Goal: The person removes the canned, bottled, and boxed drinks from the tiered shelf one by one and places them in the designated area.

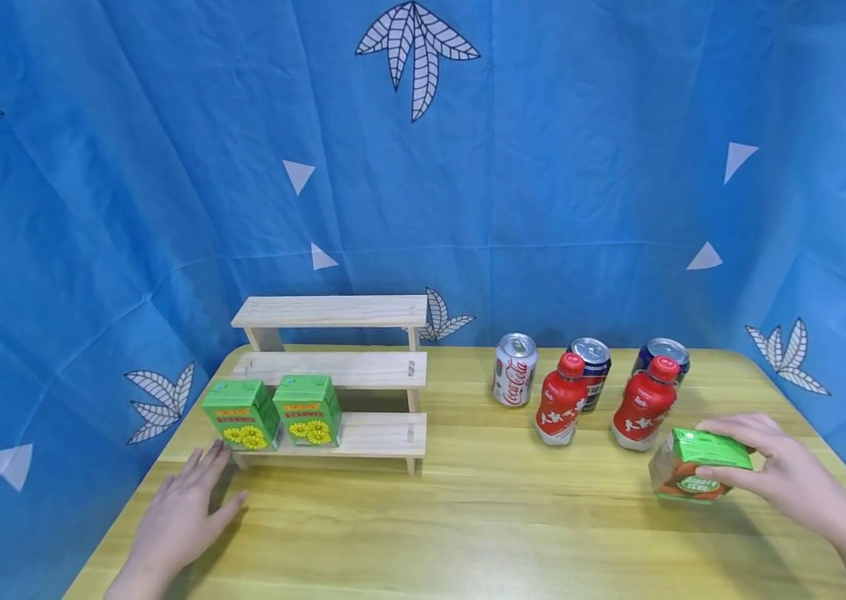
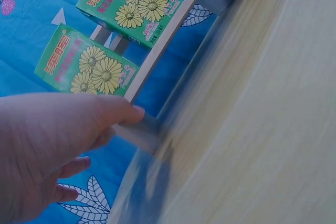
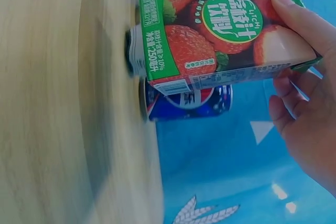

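Note:
My right hand (image 1: 783, 475) grips a litchi juice carton (image 1: 709, 467) by its top end, thumb on the front and fingers behind. Red fruit and a green label fill the front of that juice carton (image 3: 226, 30) in the right wrist view. At the left, my left hand (image 1: 182, 512) lies with fingers spread beside the shelf's lower left corner, its fingertips near a green drink carton (image 1: 244, 417). Another green drink carton (image 1: 308, 410) with yellow flowers stands next to it on the bottom tier of a three-tier wooden shelf (image 1: 381, 433).
Two red bottles (image 1: 562, 400) (image 1: 644, 404) stand on the table (image 1: 483, 517) right of centre. A white cola can (image 1: 515, 371) is left of them, and two dark blue cans (image 1: 593, 362) (image 1: 664, 354) stand behind. A blue patterned curtain (image 1: 580, 125) hangs around the table.

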Motion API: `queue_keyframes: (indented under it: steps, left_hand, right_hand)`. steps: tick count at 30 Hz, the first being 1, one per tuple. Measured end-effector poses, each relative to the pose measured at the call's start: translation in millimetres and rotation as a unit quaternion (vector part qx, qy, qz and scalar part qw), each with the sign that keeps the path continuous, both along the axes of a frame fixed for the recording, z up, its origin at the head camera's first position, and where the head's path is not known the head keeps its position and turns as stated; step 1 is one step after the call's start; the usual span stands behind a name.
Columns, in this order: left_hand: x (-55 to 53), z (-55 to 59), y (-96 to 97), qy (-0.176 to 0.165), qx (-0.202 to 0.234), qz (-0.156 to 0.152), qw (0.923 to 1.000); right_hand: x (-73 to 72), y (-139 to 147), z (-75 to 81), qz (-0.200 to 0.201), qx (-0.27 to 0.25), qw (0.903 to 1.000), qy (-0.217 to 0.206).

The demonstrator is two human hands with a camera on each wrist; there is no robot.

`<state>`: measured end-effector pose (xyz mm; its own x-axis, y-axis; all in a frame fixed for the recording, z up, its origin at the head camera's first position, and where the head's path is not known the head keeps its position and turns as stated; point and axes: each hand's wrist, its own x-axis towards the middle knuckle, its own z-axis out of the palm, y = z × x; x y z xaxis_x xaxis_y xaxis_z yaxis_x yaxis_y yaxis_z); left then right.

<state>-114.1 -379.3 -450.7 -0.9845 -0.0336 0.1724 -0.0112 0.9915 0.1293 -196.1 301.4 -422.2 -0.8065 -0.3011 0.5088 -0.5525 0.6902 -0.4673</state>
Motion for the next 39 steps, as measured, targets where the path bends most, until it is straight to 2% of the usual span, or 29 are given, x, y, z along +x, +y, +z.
queue_keyframes:
  steps: [9,19,29,39]
  left_hand:
    - [-1.0,-0.4,-0.5,0.0,-0.001,-0.002,1.0]
    - [-0.2,0.0,-2.1,-0.014,-0.005,0.001,0.9999]
    - [-2.3,-1.3,-4.1,-0.023,-0.006,0.004,0.9997]
    - [-3.2,0.4,-3.5,-0.031,0.001,0.005,0.9995]
  right_hand:
    - [-3.0,17,-5.1,-0.009,0.005,0.9995,-0.029]
    - [-7.6,26,-13.7,-0.006,0.014,0.999,-0.042]
    - [-9.7,36,-15.0,-0.024,0.027,0.9957,-0.085]
    - [-9.0,38,-15.7,-0.019,0.029,0.995,-0.094]
